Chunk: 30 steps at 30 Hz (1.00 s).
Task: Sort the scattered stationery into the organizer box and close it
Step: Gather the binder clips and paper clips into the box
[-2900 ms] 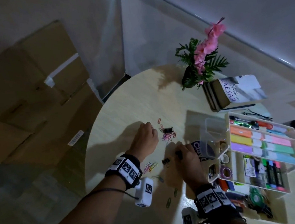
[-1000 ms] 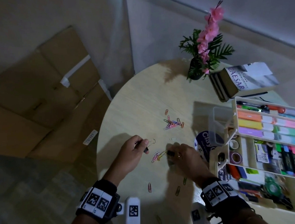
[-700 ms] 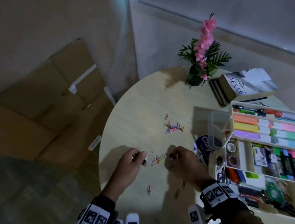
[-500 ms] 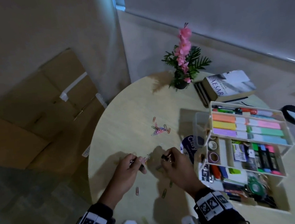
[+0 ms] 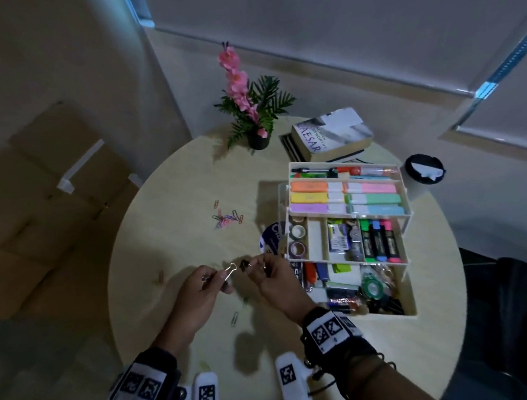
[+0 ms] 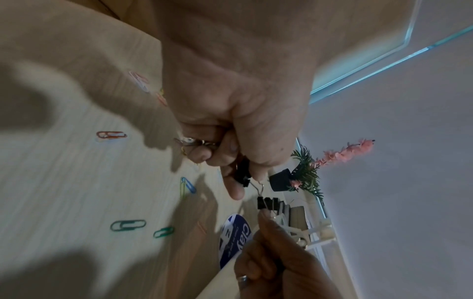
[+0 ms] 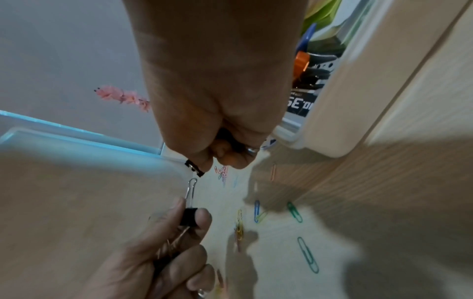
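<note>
Starting at the left, we see flattened cardboard boxes leaning against the wall beside the round wooden table. Over the near part of the table, our left hand is raised, its thumb and fingers curled and pinching a black binder clip; the clip's silver wire handle sticks out past the fingertips, pointing toward the other hand. In the right wrist view, more metal shows tucked in the left palm, though we cannot tell what it is.

Just beside it, our right hand is curled too, pinching a second black binder clip between thumb and fingertips. The two clips sit close together, and in the left wrist view the handle of the left one appears to meet the body of the right one; whether they truly touch we cannot tell.

Under and around the hands, loose coloured paper clips lie scattered on the table, and a small cluster of paper clips rests farther back, well apart from the hands. A potted pink flower stands at the far edge.

Farther right, a round blue lid lies against the open organizer box, which sits just to the right of our right hand. Its tiers are stepped open: pastel highlighters in the upper tray, tape rolls and markers in the middle one, mixed items in the bottom. A stack of books lies behind the box.
</note>
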Tool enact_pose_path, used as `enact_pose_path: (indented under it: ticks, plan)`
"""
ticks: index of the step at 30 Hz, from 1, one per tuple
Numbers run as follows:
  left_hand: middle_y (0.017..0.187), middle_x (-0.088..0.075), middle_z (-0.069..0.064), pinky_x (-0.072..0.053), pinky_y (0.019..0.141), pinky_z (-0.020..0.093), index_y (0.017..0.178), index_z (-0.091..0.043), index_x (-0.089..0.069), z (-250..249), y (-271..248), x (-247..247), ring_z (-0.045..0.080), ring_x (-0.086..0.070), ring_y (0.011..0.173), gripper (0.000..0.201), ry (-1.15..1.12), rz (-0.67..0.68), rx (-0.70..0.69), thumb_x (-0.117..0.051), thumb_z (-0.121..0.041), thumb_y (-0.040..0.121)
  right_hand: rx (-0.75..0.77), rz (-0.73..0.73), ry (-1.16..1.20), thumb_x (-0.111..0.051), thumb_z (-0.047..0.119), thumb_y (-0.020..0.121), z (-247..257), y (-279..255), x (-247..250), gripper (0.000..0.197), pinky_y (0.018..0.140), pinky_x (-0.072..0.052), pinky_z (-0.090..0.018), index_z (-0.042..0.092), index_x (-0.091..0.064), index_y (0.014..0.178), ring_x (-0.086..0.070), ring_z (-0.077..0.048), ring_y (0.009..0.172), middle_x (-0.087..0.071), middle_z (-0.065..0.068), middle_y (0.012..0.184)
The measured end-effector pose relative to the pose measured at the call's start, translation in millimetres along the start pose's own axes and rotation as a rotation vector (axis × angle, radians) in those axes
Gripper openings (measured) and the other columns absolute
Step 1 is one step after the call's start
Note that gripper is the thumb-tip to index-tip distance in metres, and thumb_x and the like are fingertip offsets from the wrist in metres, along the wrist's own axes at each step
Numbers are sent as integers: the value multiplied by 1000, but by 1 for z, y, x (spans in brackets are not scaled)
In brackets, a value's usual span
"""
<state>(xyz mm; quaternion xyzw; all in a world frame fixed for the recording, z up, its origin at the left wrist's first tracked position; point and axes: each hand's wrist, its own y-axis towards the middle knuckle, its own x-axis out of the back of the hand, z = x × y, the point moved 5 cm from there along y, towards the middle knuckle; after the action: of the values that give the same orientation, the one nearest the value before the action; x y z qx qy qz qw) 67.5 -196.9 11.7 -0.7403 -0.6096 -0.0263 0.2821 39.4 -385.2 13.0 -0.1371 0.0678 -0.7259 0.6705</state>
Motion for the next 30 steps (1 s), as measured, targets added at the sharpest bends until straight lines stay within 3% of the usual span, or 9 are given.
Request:
enact_pose_path:
  ticks: [2,4,7,11,14,16,21,25,30]
  plan:
    - [77,-79,-3,-42,66,33,85,-6,-67,-9,-5,-3,0,-58,56,24,11,-50,1,-64,-20,104,4,-6,15,-63,8,103,1,-10,14,17,69,-45,-15,14,-67,88,-59,6,69,-66,16,74]
    - [77,-78,-4,-44,67,34,86,-7,-66,-21,-13,-12,9,-62,63,23,21,-59,-18,-65,-24,103,1,-28,24,-62,12,105,-1,-27,37,14,61,-42,-18,16,-62,91,-52,2,60,-60,15,71]
    - [77,-77,1,-44,67,22,88,-2,-65,-44,-29,-43,6,-61,65,19,15,18,-72,-65,-14,102,-25,-107,-24,-62,11,103,-5,-58,92,11,62,-50,-31,16,-62,93,-59,-10,65,-66,3,78]
    - [83,-77,1,-51,74,31,93,-19,-65,-68,-47,-114,14,-72,79,8,57,245,-136,-67,-20,101,-40,-246,-569,-64,13,96,-22,-90,191,10,62,-50,-37,22,-62,91,-66,-17,71,-70,2,78]
    - [81,-71,-6,-50,71,27,98,-22,-66,-89,-54,-168,9,-67,75,8,197,288,-265,-72,-27,98,-159,-121,-949,-61,13,92,-46,-98,226,2,60,-41,-36,12,-60,91,-68,-38,84,-72,-15,89]
    - [74,-61,-13,-41,62,17,98,-21,-67,-105,-59,-199,0,-57,67,11,335,293,-366,-72,-29,97,-211,3,-1106,-56,12,93,-58,-100,229,7,61,-39,-35,10,-62,93,-68,-41,88,-71,-18,94]
    - [93,-70,-1,-51,70,31,105,-22,-71,-109,-57,-257,21,-65,85,12,650,441,-411,-70,-32,97,-199,9,-962,-59,10,92,-61,-105,244,15,68,-49,-38,7,-67,104,-67,-39,94,-72,-18,100]
    - [88,-69,4,-58,72,41,96,-16,-70,-107,-59,-278,27,-66,82,20,859,530,-420,-65,-35,98,-154,-13,-858,-58,2,92,-64,-117,263,21,70,-37,-29,6,-64,111,-63,-36,93,-59,-11,98]
    - [92,-69,6,-42,65,32,100,-13,-73,-116,-64,-288,25,-61,81,21,874,580,-391,-58,-27,104,-50,-44,-831,-59,-5,89,-64,-119,267,24,69,-39,-25,7,-67,108,-59,-28,86,-59,-11,98]
